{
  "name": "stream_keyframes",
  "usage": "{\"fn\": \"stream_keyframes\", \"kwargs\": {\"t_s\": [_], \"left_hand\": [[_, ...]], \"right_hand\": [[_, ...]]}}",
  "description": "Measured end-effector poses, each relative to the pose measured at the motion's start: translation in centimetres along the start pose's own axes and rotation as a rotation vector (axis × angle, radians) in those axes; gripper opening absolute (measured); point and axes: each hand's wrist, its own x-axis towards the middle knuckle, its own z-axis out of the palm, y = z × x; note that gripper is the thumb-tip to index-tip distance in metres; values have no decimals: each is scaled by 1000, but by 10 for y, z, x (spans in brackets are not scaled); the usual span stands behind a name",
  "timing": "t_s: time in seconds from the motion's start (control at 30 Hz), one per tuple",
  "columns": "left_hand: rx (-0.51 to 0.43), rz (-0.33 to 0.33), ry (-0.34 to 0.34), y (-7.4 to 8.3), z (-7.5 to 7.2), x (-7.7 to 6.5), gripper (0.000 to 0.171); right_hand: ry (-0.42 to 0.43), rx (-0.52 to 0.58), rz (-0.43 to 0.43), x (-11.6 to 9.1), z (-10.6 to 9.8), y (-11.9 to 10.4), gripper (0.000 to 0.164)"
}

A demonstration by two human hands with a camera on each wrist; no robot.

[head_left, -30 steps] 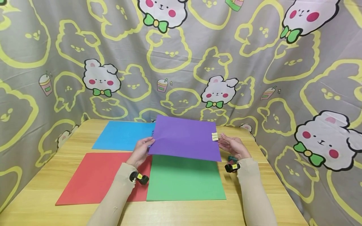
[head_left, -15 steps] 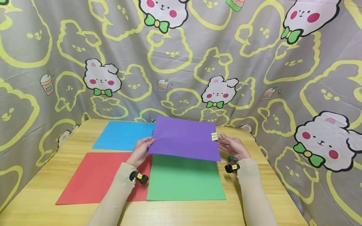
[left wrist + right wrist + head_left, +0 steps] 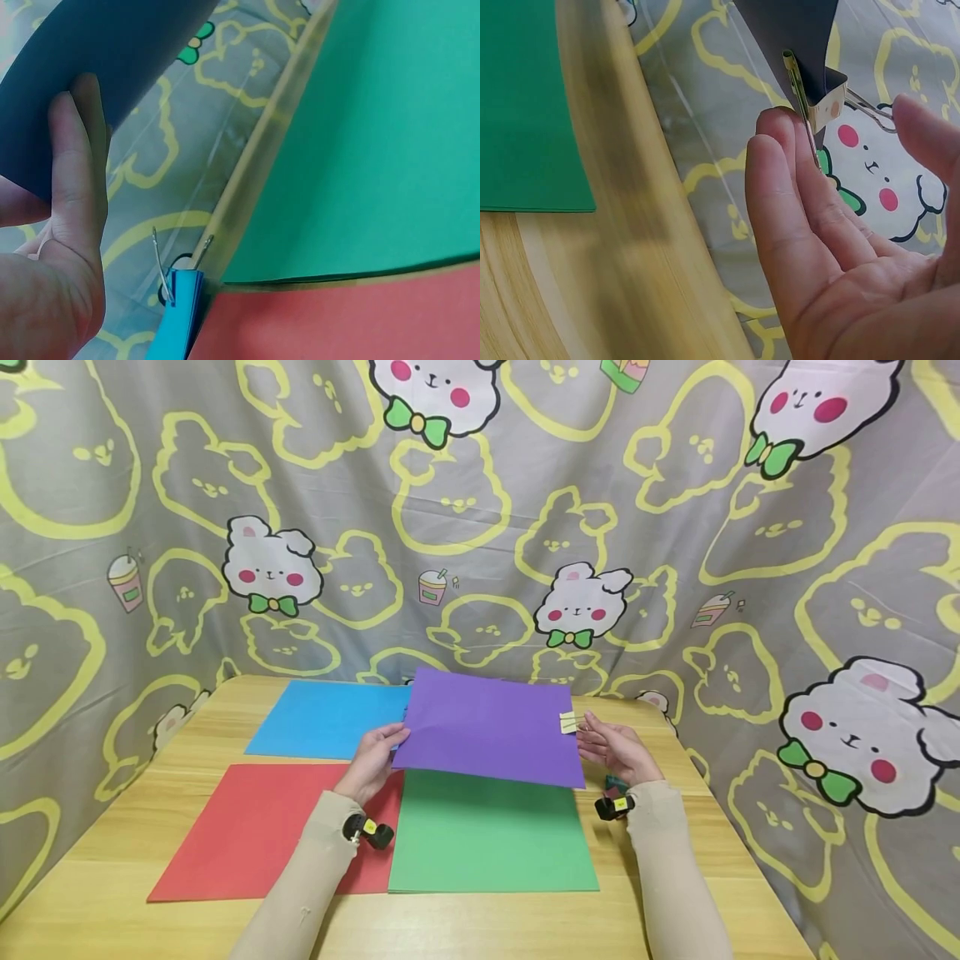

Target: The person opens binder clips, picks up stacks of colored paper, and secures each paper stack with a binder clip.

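My left hand [image 3: 375,760] pinches the left edge of a purple sheet of paper [image 3: 487,727], thumb on top and fingers beneath. The sheet is raised and slightly tilted above the green paper [image 3: 495,839]; in the left wrist view it looks dark blue. A pale yellow binder clip [image 3: 829,109] sits over its right edge. My right hand [image 3: 618,750] holds the clip by its wire handles. In the right wrist view the fingers lie against one handle and the thumb meets the end of the other, which stands apart from the first.
Red paper [image 3: 247,827] lies front left and blue paper [image 3: 333,718] back left on the wooden table [image 3: 495,931]. A blue clip [image 3: 184,289] with upright wire handles is at the blue paper's edge. Small teal and dark red items [image 3: 617,783] lie near my right wrist. A patterned curtain [image 3: 480,568] hangs behind.
The purple sheet and clip have shifted only very slightly. Both hands keep their places and holds.
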Motion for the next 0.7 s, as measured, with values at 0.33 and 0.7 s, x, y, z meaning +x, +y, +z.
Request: {"fn": "stream_keyframes", "kwargs": {"t_s": [0.33,0.7], "left_hand": [[7,-12,3,1,-1,0,31],[10,-8,-1,2,-2,-2,38]], "right_hand": [[9,-12,-1,2,4,2,78],[14,-24,3,1,3,2,77]]}}
